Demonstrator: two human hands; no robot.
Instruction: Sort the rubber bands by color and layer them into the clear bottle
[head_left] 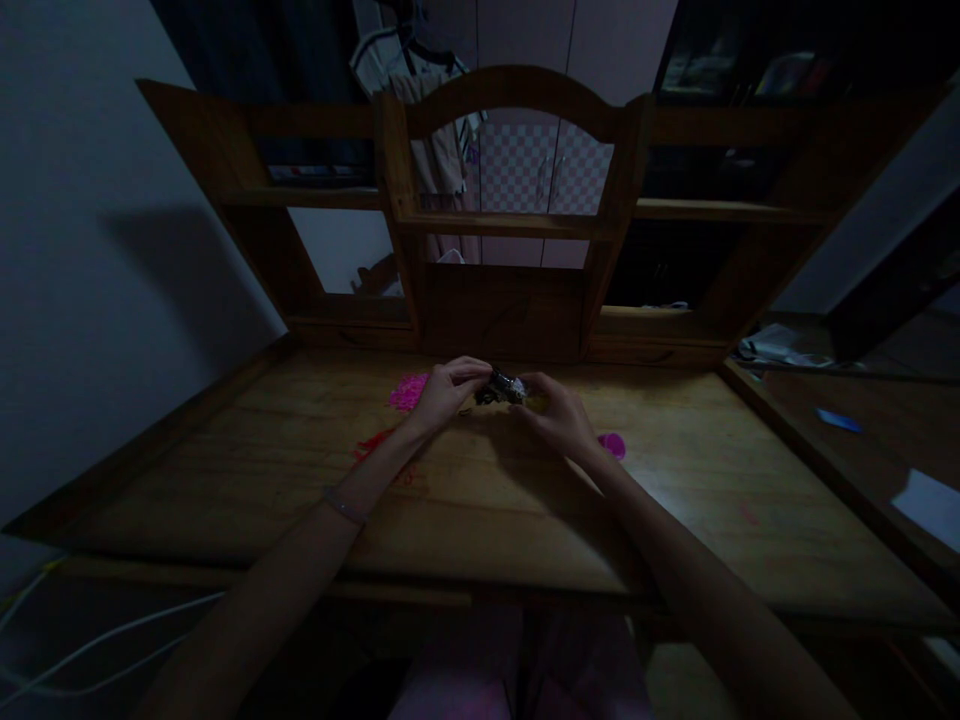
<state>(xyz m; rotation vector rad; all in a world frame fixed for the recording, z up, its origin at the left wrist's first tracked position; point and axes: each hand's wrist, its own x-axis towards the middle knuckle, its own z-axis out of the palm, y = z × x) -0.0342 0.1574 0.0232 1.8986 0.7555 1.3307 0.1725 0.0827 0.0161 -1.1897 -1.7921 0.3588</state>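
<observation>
My left hand (448,392) pinches the left side of a small dark, shiny object (501,386) above the middle of the desk. On its other side, my right hand (556,408) has its thumb and fingers closed about the paler right end. The dim light hides what kind of object it is. A few dark bits lie below it near the left fingers. Beside my left hand is a pile of small pink pieces (409,392). Red pieces (373,442) lie scattered nearer, partly behind my left forearm. A magenta cup-like piece (613,445) lies right of my right wrist.
The wooden desktop (480,520) is backed by a wooden shelf unit (510,228). A wall (90,250) closes the left side. On the right, a lower brown surface holds a blue card (838,420) and white paper (930,505). White cables (112,635) hang at lower left.
</observation>
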